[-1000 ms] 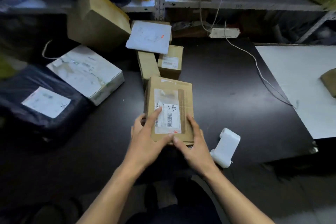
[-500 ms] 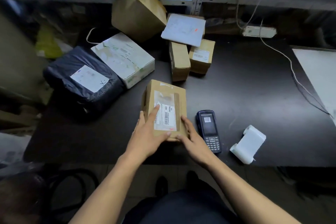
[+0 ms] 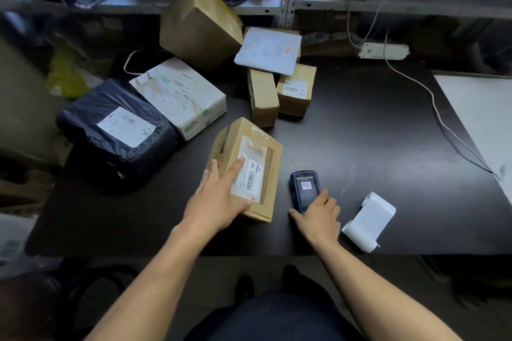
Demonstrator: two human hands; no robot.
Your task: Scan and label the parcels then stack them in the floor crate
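Observation:
A brown cardboard parcel [image 3: 257, 147] with a white barcode label lies on the dark table [image 3: 360, 133] near its front edge. My left hand [image 3: 219, 202] rests flat on the parcel's near end, fingers straight, the index finger on the label's left edge. To the right of the parcel lies a dark handheld scanner [image 3: 303, 184] with its screen up. My right hand [image 3: 318, 216] grips the scanner's near end, thumb on one side and fingers on the other. A white label printer [image 3: 371, 221] sits further right. No floor crate is in view.
More parcels crowd the table's back left: a black bag [image 3: 110, 130], a white box [image 3: 177, 94], a large brown box [image 3: 199, 22], two small boxes [image 3: 261, 97] [image 3: 296, 88] under a white envelope [image 3: 268, 50]. A power strip [image 3: 383, 50] and its cable run right; a white sheet [image 3: 484, 108] lies at the right.
My right hand left the parcel and took hold of the scanner beside it. The parcel has turned slightly under my left hand. The view has shifted left.

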